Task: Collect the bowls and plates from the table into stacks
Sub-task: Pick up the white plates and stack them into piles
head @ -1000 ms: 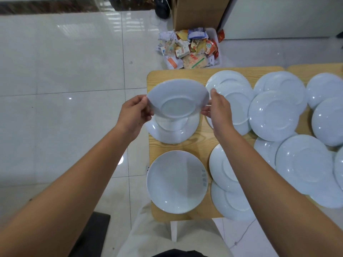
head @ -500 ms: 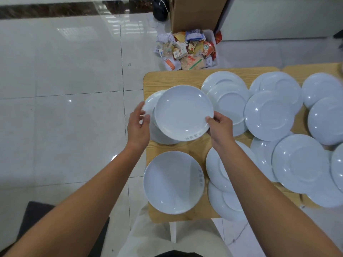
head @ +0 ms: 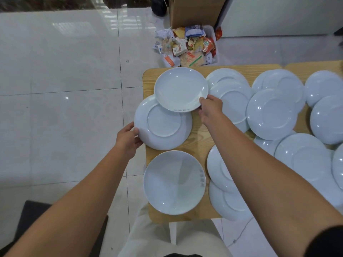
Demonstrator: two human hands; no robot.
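Left hand (head: 128,139) is gripping the left rim of an upturned plate (head: 163,125), foot ring up, at centre left of the frame, where it is overhanging the left edge of the wooden table (head: 148,78). Right hand (head: 210,108) is pinching the lower right rim of a face-up plate (head: 181,89) just above it; that plate is overlapping the upturned one's upper edge. Judgement: the step in hand is bringing these two into one stack. Doing it well is likely meaning turning the upturned plate face up first so both are nesting, keeping thumbs on the rims, and lowering flat and centred, well in from the table edge. Count: at least fourteen plates are showing, some cut by the right arm and the frame edge. Two are lying face up, the held one and a second face-up plate (head: 174,182) at lower centre; about twelve are lying foot ring up. Bowls: none distinguishable.
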